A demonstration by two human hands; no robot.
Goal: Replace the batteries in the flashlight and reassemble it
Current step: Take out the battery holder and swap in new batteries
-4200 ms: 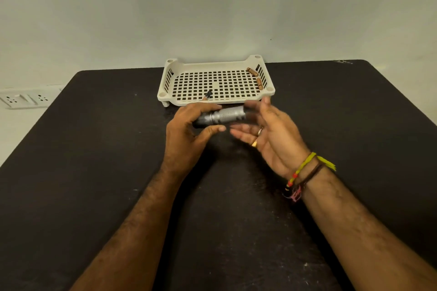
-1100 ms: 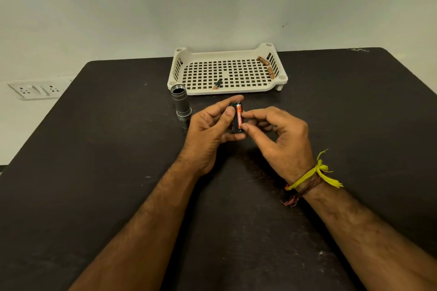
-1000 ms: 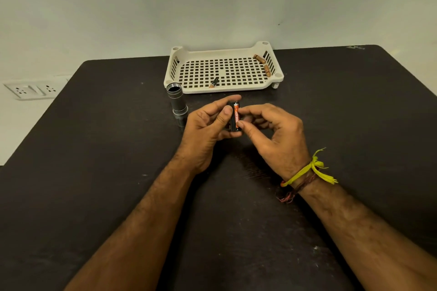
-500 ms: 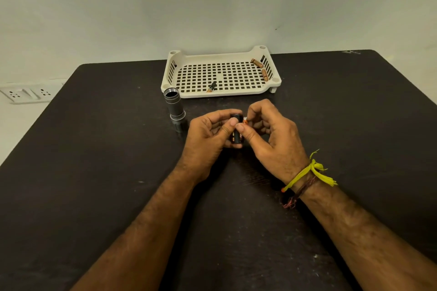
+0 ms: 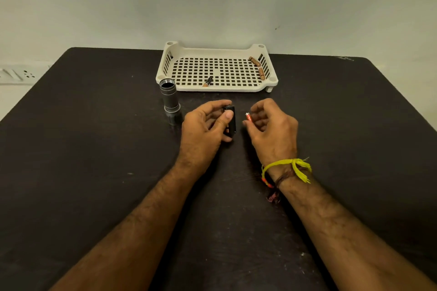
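Note:
My left hand (image 5: 203, 130) grips a black battery holder (image 5: 230, 121) upright between thumb and fingers, just above the black table (image 5: 94, 172). A hand's width to the right, my right hand (image 5: 272, 130) pinches a small orange battery (image 5: 248, 117) by its lower end, its metal tip pointing up and left. The silver flashlight body (image 5: 170, 99) stands on end to the left of my left hand, its open threaded mouth facing up.
A cream perforated tray (image 5: 217, 87) sits at the table's far edge by the wall. In it lie one dark battery (image 5: 208, 81) near the front and two brownish batteries (image 5: 257, 67) at the right side. A wall socket strip (image 5: 19, 75) is at far left.
My right hand has pulled the orange battery out of the black holder and moved right, apart from my left hand. Earlier, the flashlight body was set standing on the table.

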